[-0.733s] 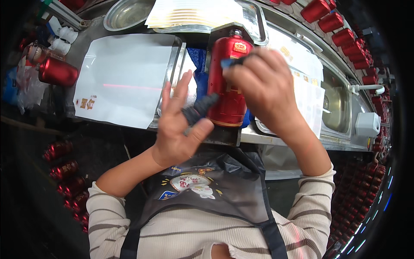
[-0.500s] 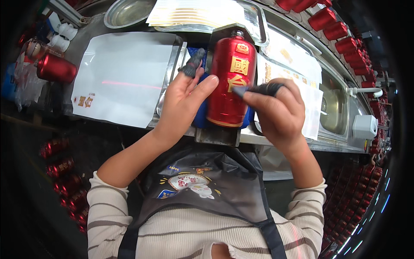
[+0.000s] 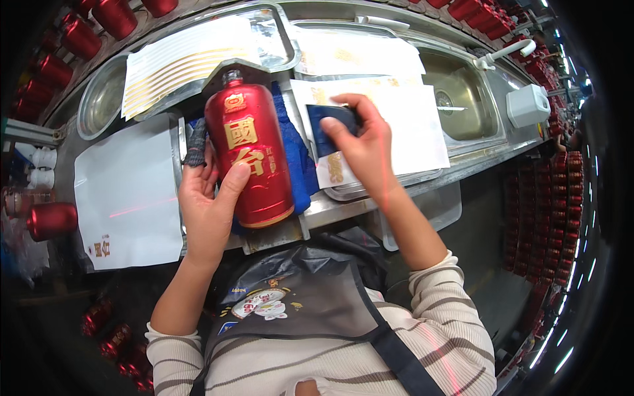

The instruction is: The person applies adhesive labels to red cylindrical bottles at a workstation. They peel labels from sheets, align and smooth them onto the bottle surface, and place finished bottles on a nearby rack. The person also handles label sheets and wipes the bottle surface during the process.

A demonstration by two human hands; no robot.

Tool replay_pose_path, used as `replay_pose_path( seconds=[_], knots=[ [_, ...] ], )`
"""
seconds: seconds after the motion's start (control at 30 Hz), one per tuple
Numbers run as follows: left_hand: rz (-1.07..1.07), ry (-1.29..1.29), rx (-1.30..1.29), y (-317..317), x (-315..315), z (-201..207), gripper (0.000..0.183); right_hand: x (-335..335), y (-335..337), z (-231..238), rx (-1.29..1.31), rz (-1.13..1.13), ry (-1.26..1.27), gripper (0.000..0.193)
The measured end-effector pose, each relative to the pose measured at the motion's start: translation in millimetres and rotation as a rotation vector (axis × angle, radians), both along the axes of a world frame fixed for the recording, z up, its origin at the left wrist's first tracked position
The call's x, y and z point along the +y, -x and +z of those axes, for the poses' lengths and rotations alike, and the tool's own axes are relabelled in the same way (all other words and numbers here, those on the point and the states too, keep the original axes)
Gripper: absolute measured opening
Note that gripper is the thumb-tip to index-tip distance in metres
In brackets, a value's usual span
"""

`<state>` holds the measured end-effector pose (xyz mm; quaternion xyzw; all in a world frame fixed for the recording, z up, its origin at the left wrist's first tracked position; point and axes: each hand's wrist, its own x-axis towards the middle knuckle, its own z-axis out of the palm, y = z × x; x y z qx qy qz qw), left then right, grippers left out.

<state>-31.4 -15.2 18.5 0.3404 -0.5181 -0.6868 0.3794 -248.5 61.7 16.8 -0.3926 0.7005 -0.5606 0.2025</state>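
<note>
Clasping opaque red bottle (image 3: 261, 135) in left grip (image 3: 206, 208), right grip (image 3: 366, 145) pinched on dark-blue piece (image 3: 317, 123) over tray (image 3: 370, 190) of white sheets (image 3: 416, 129).

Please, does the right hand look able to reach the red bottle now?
Probably yes: the right hand is near the red bottle, with nothing tall between them, though it holds a dark blue piece.

Right end of the worktop (image 3: 492, 146), there's the steel sink (image 3: 472, 125), white tap (image 3: 508, 51) beside it, white jug (image 3: 528, 105) by the edge; metal basin (image 3: 99, 99) toward the far-left corner!
</note>
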Motion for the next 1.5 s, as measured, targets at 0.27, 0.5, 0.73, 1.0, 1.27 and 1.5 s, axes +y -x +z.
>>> replay_pose_path(
  seconds=[0.27, 0.5, 0.73, 1.0, 1.27, 1.5],
  knots=[
    [0.001, -0.026, 0.05, -8.9, -0.1, -2.0, 0.057, 65.7, 83.8, -3.0, 0.488, -0.024, -0.789, 0.043],
    [0.027, 0.0, -0.005, -8.5, -0.3, -4.7, 0.048, 75.0, 168.9, 7.4, 0.811, -0.306, -0.993, 0.071],
    [0.023, -0.036, -0.022, -15.4, -2.0, -6.1, 0.051, 93.9, 184.0, -19.2, 0.836, -0.287, -0.87, 0.073],
    [0.068, 0.0, 0.021, -28.8, 0.7, -8.0, 0.048, 106.4, 224.4, 2.5, 0.526, -0.354, -0.685, 0.024],
    [-0.194, 0.166, 0.315, -36.6, 9.9, 26.5, 0.037, 61.2, 98.6, 88.6, 0.414, 0.193, -0.494, 0.019],
    [-0.379, 0.235, 0.212, 36.2, 42.9, 40.9, 0.037, 46.7, 0.9, 169.9, 0.148, 0.618, -0.529, 0.02]
  ],
)
